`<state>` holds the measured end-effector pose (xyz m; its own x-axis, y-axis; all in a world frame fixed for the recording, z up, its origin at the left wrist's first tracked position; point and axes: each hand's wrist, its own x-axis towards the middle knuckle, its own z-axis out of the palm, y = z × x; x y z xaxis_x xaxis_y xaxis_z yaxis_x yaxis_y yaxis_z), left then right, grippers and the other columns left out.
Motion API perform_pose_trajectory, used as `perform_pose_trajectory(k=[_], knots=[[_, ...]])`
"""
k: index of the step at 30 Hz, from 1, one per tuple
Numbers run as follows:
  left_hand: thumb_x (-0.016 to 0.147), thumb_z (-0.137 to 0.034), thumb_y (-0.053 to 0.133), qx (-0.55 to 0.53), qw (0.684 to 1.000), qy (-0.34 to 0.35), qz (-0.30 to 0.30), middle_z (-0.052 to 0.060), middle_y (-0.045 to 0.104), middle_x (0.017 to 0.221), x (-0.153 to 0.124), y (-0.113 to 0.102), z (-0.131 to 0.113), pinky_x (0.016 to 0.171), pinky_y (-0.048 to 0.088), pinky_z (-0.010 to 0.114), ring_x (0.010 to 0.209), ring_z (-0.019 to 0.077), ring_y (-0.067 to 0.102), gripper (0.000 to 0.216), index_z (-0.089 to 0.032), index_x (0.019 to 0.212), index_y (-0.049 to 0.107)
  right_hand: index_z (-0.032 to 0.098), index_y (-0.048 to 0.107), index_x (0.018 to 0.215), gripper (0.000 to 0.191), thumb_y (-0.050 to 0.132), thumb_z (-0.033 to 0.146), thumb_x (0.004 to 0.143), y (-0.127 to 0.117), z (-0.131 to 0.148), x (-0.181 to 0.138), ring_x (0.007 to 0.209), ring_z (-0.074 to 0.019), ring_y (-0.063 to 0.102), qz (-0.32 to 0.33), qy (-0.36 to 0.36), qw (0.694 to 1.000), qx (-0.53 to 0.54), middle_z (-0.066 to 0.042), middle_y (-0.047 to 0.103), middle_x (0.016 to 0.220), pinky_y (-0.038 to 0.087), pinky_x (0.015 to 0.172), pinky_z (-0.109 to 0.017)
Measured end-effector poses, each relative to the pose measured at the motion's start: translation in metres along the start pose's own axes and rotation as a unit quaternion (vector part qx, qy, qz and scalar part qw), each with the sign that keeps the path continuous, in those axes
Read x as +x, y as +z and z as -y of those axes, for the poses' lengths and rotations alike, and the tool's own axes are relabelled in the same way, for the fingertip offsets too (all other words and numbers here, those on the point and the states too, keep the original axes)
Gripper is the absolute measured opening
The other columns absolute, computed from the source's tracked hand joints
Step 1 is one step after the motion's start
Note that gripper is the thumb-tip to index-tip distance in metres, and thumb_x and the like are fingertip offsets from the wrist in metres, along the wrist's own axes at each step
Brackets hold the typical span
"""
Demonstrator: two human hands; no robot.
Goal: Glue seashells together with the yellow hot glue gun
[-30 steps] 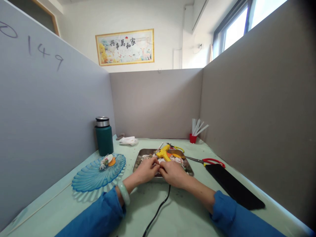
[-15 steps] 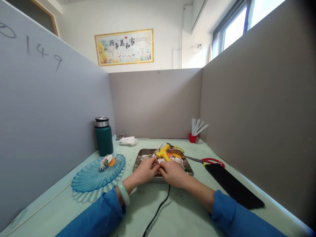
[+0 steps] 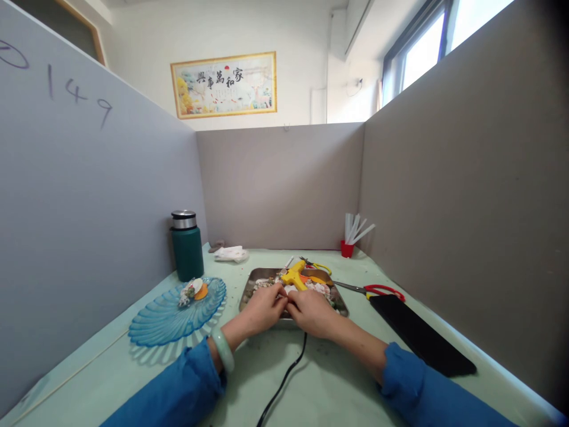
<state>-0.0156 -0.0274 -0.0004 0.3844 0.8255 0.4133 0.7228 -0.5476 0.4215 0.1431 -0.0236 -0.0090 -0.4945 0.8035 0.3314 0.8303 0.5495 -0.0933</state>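
Observation:
Fingertips together, my left hand [image 3: 265,305] and my right hand [image 3: 310,311] meet over the front of a metal tray [image 3: 251,279]. Both are closed in a pinch; whatever lies between the fingers is too small and too covered to name. A yellow glue gun [image 3: 294,275] rests in the tray just beyond my fingertips. Around it lie shells and small pale and orange pieces [image 3: 320,288]. To the left, a blue scalloped glass plate [image 3: 169,323] bears a small cluster of shells [image 3: 192,292] with a white piece and an orange piece.
A green bottle [image 3: 187,252] stands behind the plate. Red-handled scissors [image 3: 384,290] lie beside a long black object [image 3: 420,332] at right. Yellow-handled pliers [image 3: 320,267] are behind the tray. A red cup [image 3: 347,249] holds glue sticks. A black cord [image 3: 284,379] runs toward me. Partitions enclose the table.

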Motion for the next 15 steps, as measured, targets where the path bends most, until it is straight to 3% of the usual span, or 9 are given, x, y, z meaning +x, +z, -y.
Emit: perform_pose_trajectory(k=[15], knots=[[0.079,-0.027,0.044,-0.034,0.999,-0.022,0.008,0.003,0.063,0.075,0.0024,-0.0034,-0.0014,0.06,0.035,0.023,0.069,0.0146,0.054,0.017,-0.016,0.079,0.058,0.018,0.06,0.099,0.033,0.033,0.033,0.089,-0.0027,0.0016,-0.002,0.077,-0.0175,0.056,0.006,0.005,1.0,0.018,-0.007,0.064,0.087,0.029,0.062,-0.026]])
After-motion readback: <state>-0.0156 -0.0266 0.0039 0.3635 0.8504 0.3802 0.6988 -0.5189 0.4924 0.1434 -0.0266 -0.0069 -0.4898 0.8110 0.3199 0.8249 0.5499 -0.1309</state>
